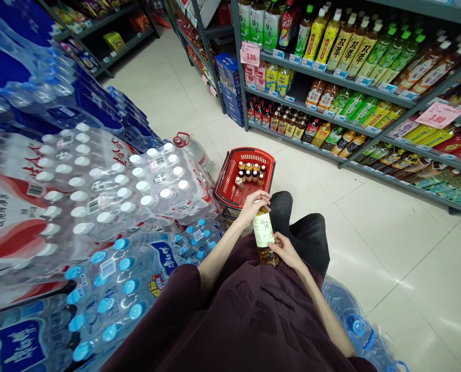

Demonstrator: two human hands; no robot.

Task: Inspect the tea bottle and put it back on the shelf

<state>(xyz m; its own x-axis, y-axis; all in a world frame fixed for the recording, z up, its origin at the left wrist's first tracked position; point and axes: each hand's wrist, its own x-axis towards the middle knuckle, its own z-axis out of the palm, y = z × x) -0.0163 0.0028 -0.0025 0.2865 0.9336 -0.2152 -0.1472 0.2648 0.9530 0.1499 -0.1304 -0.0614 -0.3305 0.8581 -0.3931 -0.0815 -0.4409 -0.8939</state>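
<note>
A bottle of tea (264,231) with a pale green label and amber liquid is held close to my body, tilted. My left hand (254,205) is closed round its neck and cap, so the cap is mostly hidden. Lower down, my right hand (287,250) grips the side near the base, thumb and fingers against the label's edge. Just beyond my hands, a red shopping basket (223,182) stands on the floor. Inside it, several small bottles (249,175) with dark contents are grouped upright towards the far side, one pale bottle (239,183) standing in front of them.
Shrink-wrapped packs of water bottles (129,206) are stacked along my left. Drink shelves (331,72) with price tags run across the front and right. Blue cartons (230,88) stand at the shelf end. A large water jug (193,150) is behind the basket; more jugs (346,310) lie at lower right.
</note>
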